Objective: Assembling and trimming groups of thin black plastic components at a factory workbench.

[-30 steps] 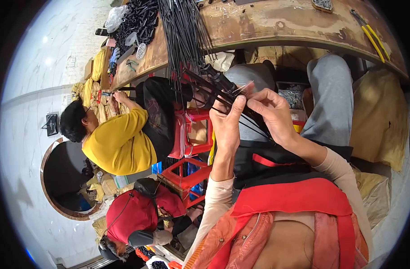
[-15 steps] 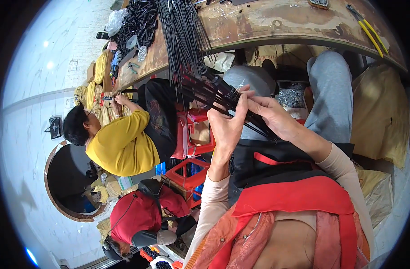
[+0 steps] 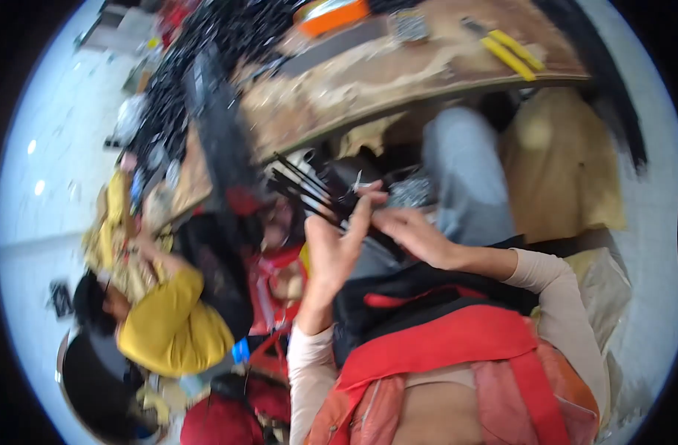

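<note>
Above my lap I hold a bundle of black ribs around a dark tube, which looks like a folded umbrella frame (image 3: 300, 191). My left hand (image 3: 328, 251) is closed round its middle, thumb up. Several thin silvery wire pins (image 3: 360, 180) stick out by the left fingertips. From the right, my right hand (image 3: 420, 236) reaches in, its fingers closed on the ribs beside the left thumb; its fingertips are partly hidden and blurred.
A wooden bench (image 3: 317, 111) carries yellow-handled pliers (image 3: 506, 53), a brush-like block (image 3: 409, 26), an orange box (image 3: 331, 15) and heaped black parts (image 3: 172, 96). Long black rods (image 3: 216, 126) hang over its edge. Metal pieces (image 3: 409, 191) lie by my knee. A yellow-shirted person (image 3: 172, 322) sits left.
The view has swung to the right and blurred, bringing more of the bench top into sight. Both hands keep their hold on the umbrella frame, now apart from the hanging rods.
</note>
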The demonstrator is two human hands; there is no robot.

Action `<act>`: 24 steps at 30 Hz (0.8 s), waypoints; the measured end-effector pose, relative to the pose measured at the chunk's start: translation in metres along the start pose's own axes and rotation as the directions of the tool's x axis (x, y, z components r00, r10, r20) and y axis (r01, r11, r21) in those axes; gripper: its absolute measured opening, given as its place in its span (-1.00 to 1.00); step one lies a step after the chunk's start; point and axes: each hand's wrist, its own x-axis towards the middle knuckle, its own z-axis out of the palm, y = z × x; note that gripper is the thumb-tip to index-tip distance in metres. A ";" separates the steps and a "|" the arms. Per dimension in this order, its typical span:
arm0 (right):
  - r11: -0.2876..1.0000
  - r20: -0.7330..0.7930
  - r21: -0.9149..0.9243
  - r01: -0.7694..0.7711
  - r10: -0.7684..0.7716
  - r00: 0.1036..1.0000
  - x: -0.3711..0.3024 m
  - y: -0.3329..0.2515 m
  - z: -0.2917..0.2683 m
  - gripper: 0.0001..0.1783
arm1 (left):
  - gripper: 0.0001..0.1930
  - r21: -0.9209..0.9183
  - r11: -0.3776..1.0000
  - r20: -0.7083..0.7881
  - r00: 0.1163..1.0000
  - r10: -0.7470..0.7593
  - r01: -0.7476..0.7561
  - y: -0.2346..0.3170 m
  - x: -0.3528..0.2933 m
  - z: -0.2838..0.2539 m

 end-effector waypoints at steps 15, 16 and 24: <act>-0.083 -0.140 -0.936 -0.343 -0.803 0.579 0.044 -0.117 -0.285 -0.57 | -0.76 -0.715 0.679 0.152 0.985 -0.081 0.166 -0.024 0.021 0.076; -0.067 -0.068 -0.978 -0.199 -0.795 0.602 0.036 -0.121 -0.288 -0.59 | -0.75 -0.680 0.710 0.143 0.983 -0.115 0.182 -0.024 0.021 0.073; 0.929 -0.127 -0.362 -0.074 0.029 0.991 -0.057 -0.116 -0.136 -0.68 | -0.86 -0.656 0.731 0.087 0.981 -0.174 0.188 -0.027 0.017 0.045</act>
